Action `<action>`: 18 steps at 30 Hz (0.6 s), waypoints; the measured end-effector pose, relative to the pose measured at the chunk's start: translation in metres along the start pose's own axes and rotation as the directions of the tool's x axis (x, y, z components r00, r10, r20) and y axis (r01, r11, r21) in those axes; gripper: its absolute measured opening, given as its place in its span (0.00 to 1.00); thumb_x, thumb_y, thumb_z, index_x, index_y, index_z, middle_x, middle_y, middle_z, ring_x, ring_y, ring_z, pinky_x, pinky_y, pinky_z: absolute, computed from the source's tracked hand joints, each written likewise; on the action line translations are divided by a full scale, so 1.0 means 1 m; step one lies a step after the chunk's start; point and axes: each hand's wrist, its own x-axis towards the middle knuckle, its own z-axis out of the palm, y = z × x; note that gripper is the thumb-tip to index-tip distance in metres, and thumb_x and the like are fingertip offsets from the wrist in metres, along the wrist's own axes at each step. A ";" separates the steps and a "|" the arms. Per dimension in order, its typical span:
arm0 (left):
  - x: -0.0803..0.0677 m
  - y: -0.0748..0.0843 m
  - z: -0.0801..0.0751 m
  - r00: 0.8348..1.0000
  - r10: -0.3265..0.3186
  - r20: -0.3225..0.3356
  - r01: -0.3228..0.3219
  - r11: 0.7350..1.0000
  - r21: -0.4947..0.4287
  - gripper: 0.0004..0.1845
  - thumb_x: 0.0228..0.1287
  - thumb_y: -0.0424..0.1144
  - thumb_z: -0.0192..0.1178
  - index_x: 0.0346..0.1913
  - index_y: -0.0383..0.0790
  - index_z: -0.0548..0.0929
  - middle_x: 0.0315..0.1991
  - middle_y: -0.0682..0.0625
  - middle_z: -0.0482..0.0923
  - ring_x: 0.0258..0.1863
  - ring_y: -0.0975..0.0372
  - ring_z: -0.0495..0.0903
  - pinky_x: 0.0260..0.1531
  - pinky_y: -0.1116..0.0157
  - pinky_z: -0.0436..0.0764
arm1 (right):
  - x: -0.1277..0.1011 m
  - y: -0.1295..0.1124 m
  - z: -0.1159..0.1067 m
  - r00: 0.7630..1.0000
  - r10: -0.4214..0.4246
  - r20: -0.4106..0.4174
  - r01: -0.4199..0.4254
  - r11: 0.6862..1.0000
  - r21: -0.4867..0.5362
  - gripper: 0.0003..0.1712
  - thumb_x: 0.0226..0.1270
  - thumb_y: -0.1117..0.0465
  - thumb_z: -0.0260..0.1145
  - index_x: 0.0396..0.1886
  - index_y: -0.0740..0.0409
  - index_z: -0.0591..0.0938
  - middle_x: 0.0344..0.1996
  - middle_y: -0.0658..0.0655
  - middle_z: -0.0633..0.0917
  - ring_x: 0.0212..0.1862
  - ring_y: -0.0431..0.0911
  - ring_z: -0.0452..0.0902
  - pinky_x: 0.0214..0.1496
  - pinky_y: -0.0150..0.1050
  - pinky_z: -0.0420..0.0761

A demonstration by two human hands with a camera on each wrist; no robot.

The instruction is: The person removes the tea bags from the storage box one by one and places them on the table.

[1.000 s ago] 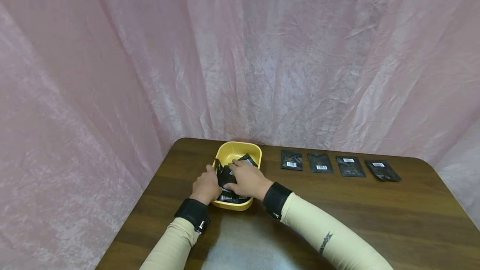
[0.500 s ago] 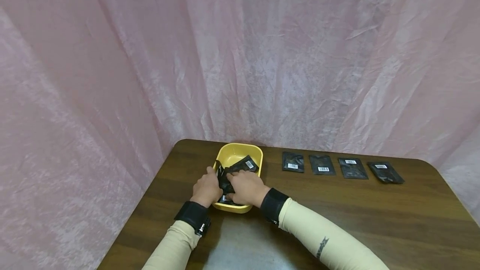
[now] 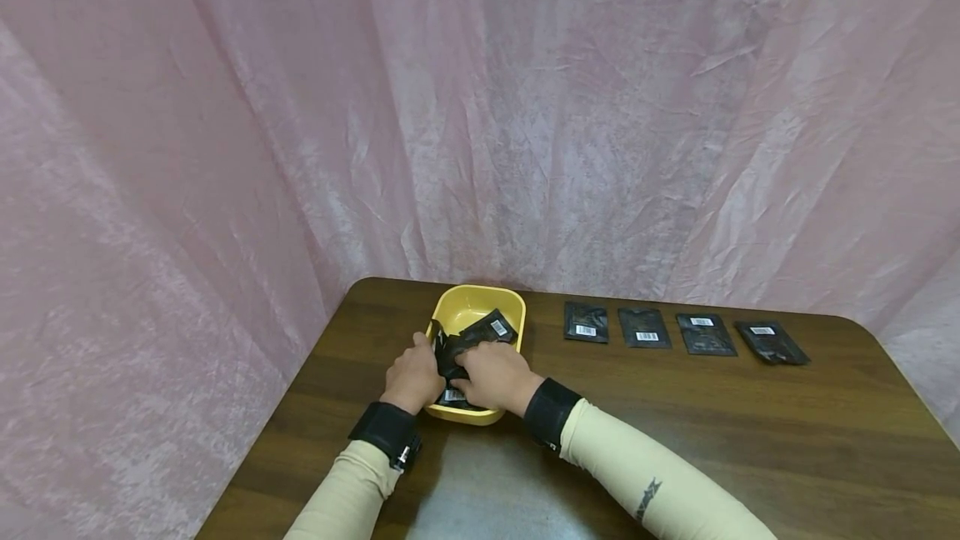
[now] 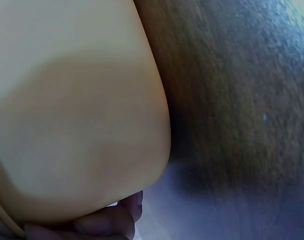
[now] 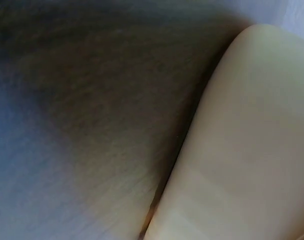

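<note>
A yellow tub [image 3: 468,300] stands on the wooden table [image 3: 675,423] and holds several black packets [image 3: 489,327] with barcode labels. My left hand [image 3: 411,377] grips the tub's near left corner: the thumb lies against the upright packets and the fingers [image 4: 109,225] curl round the tub's outer wall [image 4: 76,125]. My right hand [image 3: 497,373] lies over the near half of the tub, its fingers curled on the packets there. The right wrist view is blurred and shows only the tub's wall [image 5: 252,150] and the table [image 5: 91,100].
Several black packets [image 3: 645,327] lie in a row on the table to the right of the tub, the last one [image 3: 771,342] near the far right corner. Pink cloth [image 3: 225,148] hangs close behind and to the left. Bare wood [image 3: 750,432] lies before the row.
My right hand has drawn back a little toward the tub's near edge, uncovering the packet at the back. My left hand has stayed at the tub's left corner.
</note>
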 end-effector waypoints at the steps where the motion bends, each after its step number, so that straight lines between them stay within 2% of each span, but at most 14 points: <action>1: 0.001 0.000 0.000 1.000 -0.003 0.003 0.003 1.000 -0.002 0.29 0.57 0.36 0.74 0.56 0.34 0.68 0.44 0.34 0.85 0.43 0.42 0.88 0.43 0.42 0.83 | 0.000 0.000 0.000 1.000 -0.001 -0.005 0.001 1.000 0.000 0.12 0.74 0.45 0.68 0.41 0.45 0.90 0.32 0.48 0.92 0.39 0.46 0.90 0.41 0.47 0.88; 5: 0.002 0.000 0.000 1.000 -0.010 0.012 0.010 1.000 -0.008 0.30 0.58 0.36 0.74 0.57 0.34 0.68 0.44 0.35 0.85 0.42 0.44 0.87 0.42 0.43 0.83 | 0.000 0.001 0.001 1.000 0.002 -0.013 -0.002 1.000 -0.001 0.08 0.75 0.51 0.66 0.39 0.45 0.88 0.32 0.48 0.91 0.37 0.44 0.88 0.41 0.45 0.87; 9: 0.000 0.000 0.000 1.000 -0.010 0.016 0.011 1.000 -0.008 0.30 0.59 0.36 0.74 0.57 0.34 0.68 0.44 0.35 0.85 0.41 0.44 0.87 0.43 0.43 0.83 | -0.001 0.001 0.002 1.000 0.008 -0.025 -0.008 1.000 0.001 0.08 0.76 0.53 0.64 0.40 0.46 0.89 0.34 0.49 0.91 0.40 0.45 0.88 0.44 0.45 0.87; 18: -0.001 0.002 0.002 1.000 -0.002 0.020 0.002 1.000 -0.012 0.30 0.60 0.36 0.74 0.58 0.34 0.68 0.44 0.35 0.85 0.41 0.44 0.87 0.43 0.43 0.83 | -0.007 0.000 0.001 0.999 0.007 -0.052 -0.008 1.000 -0.007 0.09 0.76 0.55 0.64 0.45 0.48 0.90 0.37 0.50 0.92 0.44 0.46 0.89 0.50 0.44 0.88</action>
